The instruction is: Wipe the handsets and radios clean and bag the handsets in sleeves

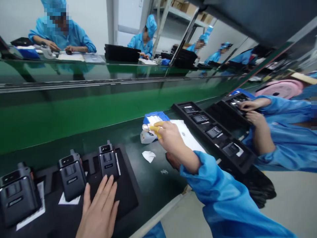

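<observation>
My left hand (99, 211) lies flat with fingers together on a black foam tray (128, 195), just below the right one of three upright black devices (108, 161). Another device (71, 173) stands to its left and a third (17, 193) at the far left. My right hand (169, 137), with a yellow cot on one finger, is closed on a small shiny object (145, 127) over a white block (147, 137) beside a blue box (156, 117). A white sheet (190, 138) lies under my wrist.
A second black tray (247, 158) holding several devices runs to the right, where a co-worker's hands (250, 110) in blue sleeves work. A crumpled white scrap (148, 155) lies on the green belt (61, 112). Other people in blue sit across the line.
</observation>
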`<state>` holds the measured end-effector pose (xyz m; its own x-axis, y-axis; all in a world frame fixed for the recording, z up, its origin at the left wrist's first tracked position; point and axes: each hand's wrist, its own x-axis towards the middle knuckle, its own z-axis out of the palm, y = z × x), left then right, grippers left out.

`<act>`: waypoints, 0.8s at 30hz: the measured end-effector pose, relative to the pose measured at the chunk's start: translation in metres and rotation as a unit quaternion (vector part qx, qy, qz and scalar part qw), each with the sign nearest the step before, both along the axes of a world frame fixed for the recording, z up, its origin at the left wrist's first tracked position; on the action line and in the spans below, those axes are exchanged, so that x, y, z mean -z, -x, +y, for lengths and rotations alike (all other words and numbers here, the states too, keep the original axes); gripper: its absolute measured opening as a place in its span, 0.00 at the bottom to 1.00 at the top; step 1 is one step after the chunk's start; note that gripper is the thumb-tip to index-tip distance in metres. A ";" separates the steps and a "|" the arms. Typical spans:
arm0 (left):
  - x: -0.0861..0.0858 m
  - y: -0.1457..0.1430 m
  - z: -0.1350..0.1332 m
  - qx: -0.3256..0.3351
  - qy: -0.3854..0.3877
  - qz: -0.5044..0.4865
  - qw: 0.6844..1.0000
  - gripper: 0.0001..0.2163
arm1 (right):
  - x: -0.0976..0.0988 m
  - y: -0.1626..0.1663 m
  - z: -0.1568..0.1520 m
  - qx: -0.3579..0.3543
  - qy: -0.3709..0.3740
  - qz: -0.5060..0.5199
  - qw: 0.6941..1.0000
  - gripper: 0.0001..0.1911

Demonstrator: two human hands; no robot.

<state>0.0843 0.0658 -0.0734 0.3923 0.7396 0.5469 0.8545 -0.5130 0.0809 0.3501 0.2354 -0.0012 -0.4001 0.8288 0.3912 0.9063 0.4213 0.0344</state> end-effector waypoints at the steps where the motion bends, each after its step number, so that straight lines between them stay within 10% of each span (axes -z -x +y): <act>1: -0.002 -0.001 -0.001 -0.004 0.004 0.012 1.000 0.16 | 0.002 0.001 -0.001 -0.009 -0.008 -0.021 1.000 0.15; 7: -0.009 -0.004 -0.005 -0.021 0.050 0.048 0.997 0.16 | -0.008 0.018 -0.009 -0.072 -0.073 -0.021 0.994 0.14; 14: -0.008 -0.005 -0.003 -0.041 0.066 -0.004 0.997 0.14 | 0.009 0.113 -0.025 -0.324 -0.077 -0.002 0.943 0.11; 24: -0.006 -0.001 0.001 -0.022 0.072 0.004 0.997 0.15 | 0.031 0.130 -0.027 -0.294 -0.082 -0.084 0.949 0.14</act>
<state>0.0857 0.0666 -0.0678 0.3609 0.8269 0.4312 0.8771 -0.4581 0.1443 0.2202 0.2080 -0.0325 -0.8419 0.3770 0.3861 0.4928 0.8286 0.2657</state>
